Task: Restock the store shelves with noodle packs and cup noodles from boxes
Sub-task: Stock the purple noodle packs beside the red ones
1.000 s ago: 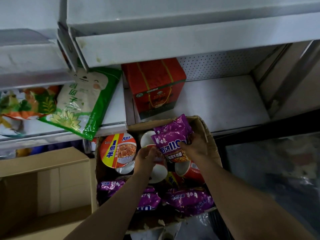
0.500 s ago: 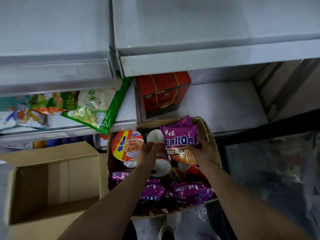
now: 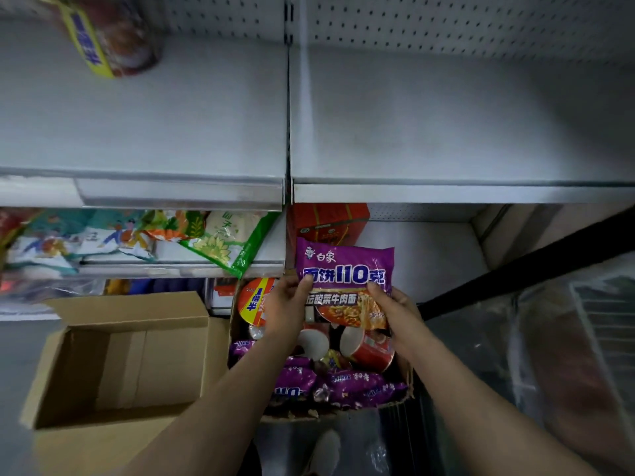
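The person is holding one purple plastic noodle pack with white lettering (image 3: 344,281) in both hands, upright and facing the camera, just above the open brown cardboard box of stock (image 3: 235,324). The left hand (image 3: 287,309) is pinching the pack's left edge, thumb on the front, and the right hand (image 3: 395,310) is gripping its lower right corner, fingers curled behind it. Judging by this, the step in hand is carrying a pack out of the box toward a shelf; the next move is calling for a lift up and forward onto the wide white metal shelf (image 3: 446,132) above the box, laying the pack flat and square toward the back. Inside the box, more purple noodle packs (image 3: 357,389) are lying along the near side, red and white cup noodles (image 3: 369,348) are lying tipped in the middle, and a round bowl of noodles with a yellow and red lid (image 3: 256,300) is leaning at the far left corner. Left of the box, a second open cardboard box (image 3: 127,355) is showing only bare walls. Beyond the box, a red carton (image 3: 330,221) is sitting on the lower shelf, and green and white bags (image 3: 223,238) are lying up and to the left of the box.
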`<control>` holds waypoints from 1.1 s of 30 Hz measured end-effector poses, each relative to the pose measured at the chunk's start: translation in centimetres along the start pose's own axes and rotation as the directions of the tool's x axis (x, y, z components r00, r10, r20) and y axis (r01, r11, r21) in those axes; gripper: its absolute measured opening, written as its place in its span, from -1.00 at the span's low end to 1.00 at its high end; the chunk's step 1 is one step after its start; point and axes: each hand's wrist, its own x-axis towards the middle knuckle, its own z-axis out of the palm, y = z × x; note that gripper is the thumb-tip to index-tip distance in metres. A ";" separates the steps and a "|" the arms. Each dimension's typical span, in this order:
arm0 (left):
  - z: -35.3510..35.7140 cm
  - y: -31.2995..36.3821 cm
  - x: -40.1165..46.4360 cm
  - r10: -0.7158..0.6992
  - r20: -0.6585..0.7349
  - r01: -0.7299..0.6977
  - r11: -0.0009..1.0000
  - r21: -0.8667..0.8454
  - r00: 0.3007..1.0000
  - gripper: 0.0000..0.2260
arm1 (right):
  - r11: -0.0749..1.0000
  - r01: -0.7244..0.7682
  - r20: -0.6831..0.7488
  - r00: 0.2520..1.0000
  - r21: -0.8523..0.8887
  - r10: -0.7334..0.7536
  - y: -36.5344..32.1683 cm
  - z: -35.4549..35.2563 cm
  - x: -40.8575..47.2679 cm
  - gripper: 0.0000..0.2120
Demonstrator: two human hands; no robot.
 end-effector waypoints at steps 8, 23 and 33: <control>-2.5 5.2 -6.8 0.148 -0.281 -0.179 0.980 -0.087 0.948 -0.73 | 0.926 0.259 0.002 0.963 -0.273 -0.269 -4.4 4.1 -5.8 -0.53; -9.6 14.2 -16.5 0.407 -0.552 -0.525 0.848 -0.067 0.728 -0.79 | 0.838 0.539 0.065 0.842 -0.089 -0.535 -12.5 10.9 -16.5 -0.63; -13.0 18.9 -19.8 0.409 -0.615 -0.628 0.755 -0.187 0.674 -0.78 | 0.451 0.841 0.106 0.498 -0.299 -0.860 -16.2 13.2 -20.1 -0.60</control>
